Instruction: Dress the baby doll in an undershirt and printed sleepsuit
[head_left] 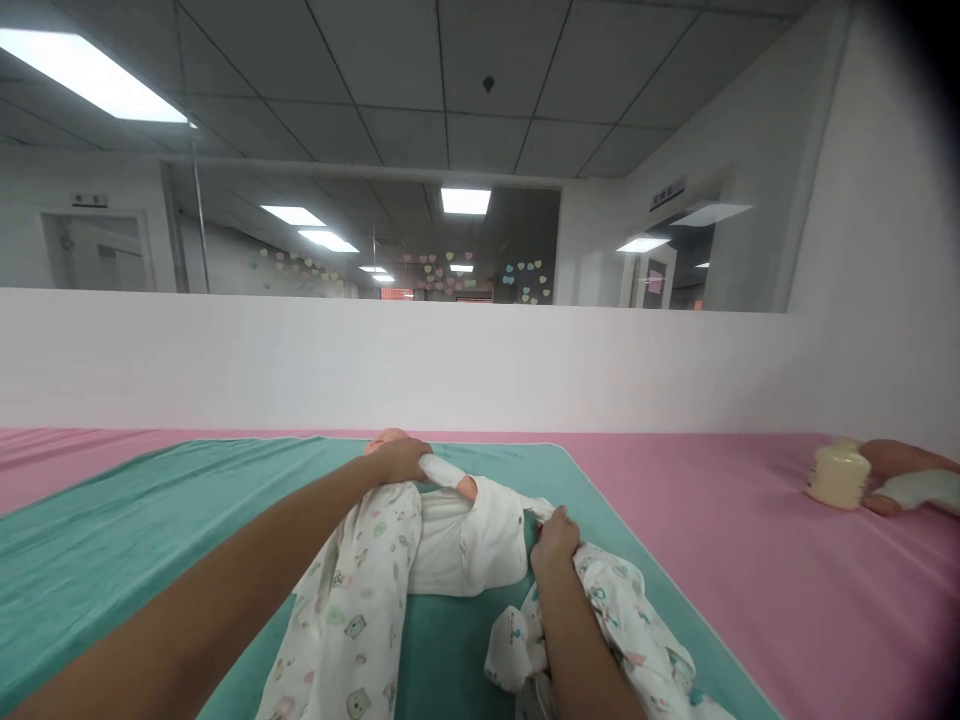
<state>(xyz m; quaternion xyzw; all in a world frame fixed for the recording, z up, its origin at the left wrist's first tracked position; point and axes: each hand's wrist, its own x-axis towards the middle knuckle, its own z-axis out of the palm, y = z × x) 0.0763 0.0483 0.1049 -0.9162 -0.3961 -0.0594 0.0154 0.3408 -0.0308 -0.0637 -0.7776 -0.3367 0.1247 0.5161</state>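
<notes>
1. While the left hand (396, 461) reaches across to the head end of the doll (466, 545), its fingers curl down at the upper end of a white sleeve (442, 470); whether they grip it cannot be told.
2. The fingers of the right hand (555, 540) are closed on a strip of white cloth (535, 505) at the doll's other end.
3. The doll, dressed in white, lies between the hands on a green sheet (457, 650), near its far edge.
4. That edge runs just short of the low white wall (450, 365), with a thin band of pink cover (720, 560) between. The sheet's right edge slants outward toward the viewer.
5. Broad pink lies between that edge and the bottle (838, 478), beside a second doll (926, 487) near the right wall; broad green extends beyond the left forearm.
6. One printed cloth (360, 620) runs from the doll toward the near side; another printed cloth (637, 630) bunches around the right forearm.
7. Marks on the bottle, the left door sign (90, 200) and the right door sign (667, 192) are too small to read. Tiny animal figures decorate the left cloth.
</notes>
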